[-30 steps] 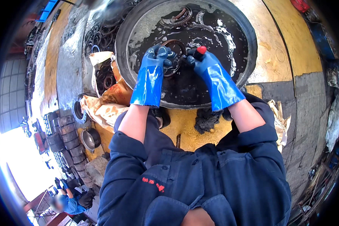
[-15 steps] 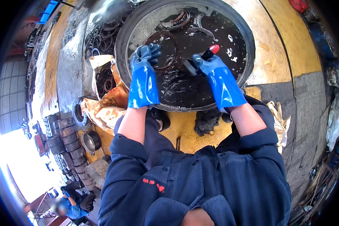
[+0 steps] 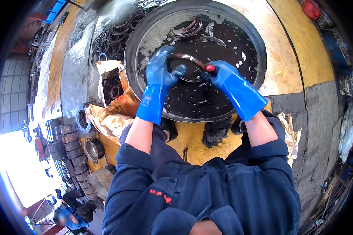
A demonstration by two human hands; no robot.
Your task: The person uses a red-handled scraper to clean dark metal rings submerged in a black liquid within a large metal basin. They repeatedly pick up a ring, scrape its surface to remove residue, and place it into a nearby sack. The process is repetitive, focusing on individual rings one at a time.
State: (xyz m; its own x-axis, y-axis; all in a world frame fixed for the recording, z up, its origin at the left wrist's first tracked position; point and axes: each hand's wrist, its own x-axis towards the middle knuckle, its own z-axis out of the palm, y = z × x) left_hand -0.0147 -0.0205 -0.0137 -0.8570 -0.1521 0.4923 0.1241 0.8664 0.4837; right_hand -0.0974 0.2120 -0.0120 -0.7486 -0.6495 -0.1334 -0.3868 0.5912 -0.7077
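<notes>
Both hands wear long blue rubber gloves over a wide round basin (image 3: 130,70) of dark liquid. My left hand (image 3: 161,67) is closed on the left side of a dark, wet ring (image 3: 193,58), raised above the liquid and tilted. In my right hand (image 3: 223,73) is a tool with a red-ended black handle (image 3: 210,68), held against the ring's right side. The tool's working end is hidden, so its kind cannot be made out. Beyond the hands, several rings (image 3: 188,29) and curved pieces (image 3: 213,39) lie in the basin.
Many dark rings (image 3: 115,37) are heaped left of the basin. A torn paper sack (image 3: 110,117) with rings stands nearer, beside a metal pot (image 3: 93,150) and stacked cylindrical parts (image 3: 72,143). A black rag (image 3: 215,133) lies between my feet. Another person (image 3: 68,217) is at lower left.
My left hand has lifted a ring from the liquid. My right hand has turned the tool and brought it to the ring. The view has shifted slightly.
</notes>
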